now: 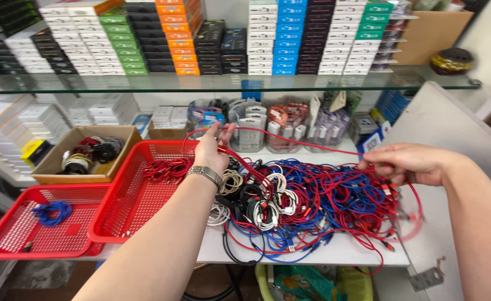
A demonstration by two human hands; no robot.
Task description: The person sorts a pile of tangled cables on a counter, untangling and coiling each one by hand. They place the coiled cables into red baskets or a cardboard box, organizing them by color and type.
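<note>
- two bare hands stretch one red cable (pixel 307 140) taut above a tangled pile of cables (pixel 307 203) on the white table (pixel 346 252).
- the left hand (pixel 212 149), with a metal watch (pixel 204 174) at the wrist, pinches the cable's end at about ten o'clock from the pile.
- the right hand (pixel 407 163) is clenched around the cable at two o'clock, touching the pile's edge.
- at nine o'clock from the pile, a red basket (pixel 124 214) holds coiled red cables (pixel 167 167).
- farther at nine o'clock, a second red basket (pixel 17 245) holds a blue cable coil (pixel 51 212).
- a cardboard box (pixel 56 161) sits behind the baskets.
</note>
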